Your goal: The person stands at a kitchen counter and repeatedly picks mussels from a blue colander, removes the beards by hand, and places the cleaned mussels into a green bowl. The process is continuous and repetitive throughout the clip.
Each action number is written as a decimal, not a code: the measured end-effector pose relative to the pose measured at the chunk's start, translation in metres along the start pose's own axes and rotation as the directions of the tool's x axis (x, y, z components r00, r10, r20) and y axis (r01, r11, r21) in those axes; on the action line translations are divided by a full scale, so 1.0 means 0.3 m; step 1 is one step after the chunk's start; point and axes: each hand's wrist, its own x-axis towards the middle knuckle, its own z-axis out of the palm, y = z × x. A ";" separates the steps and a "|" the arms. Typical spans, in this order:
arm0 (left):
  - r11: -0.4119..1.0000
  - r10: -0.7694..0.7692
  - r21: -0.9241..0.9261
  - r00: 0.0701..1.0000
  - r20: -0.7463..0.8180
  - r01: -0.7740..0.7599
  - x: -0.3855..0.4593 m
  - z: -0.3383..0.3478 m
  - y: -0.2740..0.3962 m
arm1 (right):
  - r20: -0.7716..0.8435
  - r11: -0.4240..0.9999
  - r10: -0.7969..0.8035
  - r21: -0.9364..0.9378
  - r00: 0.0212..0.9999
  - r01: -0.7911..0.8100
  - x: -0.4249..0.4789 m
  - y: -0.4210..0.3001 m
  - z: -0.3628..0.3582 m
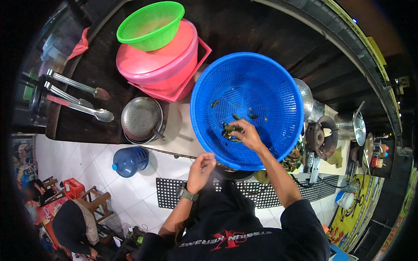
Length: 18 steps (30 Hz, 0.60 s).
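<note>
A large blue plastic mesh basket (pixel 209 75) stands on the counter before me. Inside it lies a small cluster of dark green mussels (pixel 232 139), with a few single shells scattered on the mesh floor. My right hand (pixel 245 133) reaches over the near rim, its fingertips closed on mussels from that cluster. Just outside the rim, at the near left, is my left hand (pixel 200 171), loosely curled and wearing a wristwatch; I see nothing in its fingers. Below the basket's near edge sits a dark pan (pixel 235 175), mostly hidden, with some shells showing in it.
A pink lidded bucket (pixel 156 73) carries a green colander (pixel 150 26) at back left. Nearby are a perforated metal strainer (pixel 142 115) on a pot and metal tongs (pixel 98 112). More shells (pixel 294 157) and a burner (pixel 315 137) lie right. A person (pixel 73 225) sits lower left.
</note>
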 end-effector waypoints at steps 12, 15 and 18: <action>0.973 0.016 -0.212 0.896 0.443 0.088 0.012 0.209 0.173 | -0.227 0.958 -0.279 -0.005 0.933 0.286 -0.469 -0.355 -0.182; 0.990 0.077 -0.137 0.917 0.392 -0.025 -0.032 0.278 0.232 | -0.259 0.957 -0.059 0.258 0.964 0.128 -0.544 -0.312 -0.220; 0.979 0.202 -0.096 0.912 0.356 -0.179 -0.054 0.346 0.228 | -0.273 0.964 0.001 0.257 0.962 0.072 -0.598 -0.313 -0.226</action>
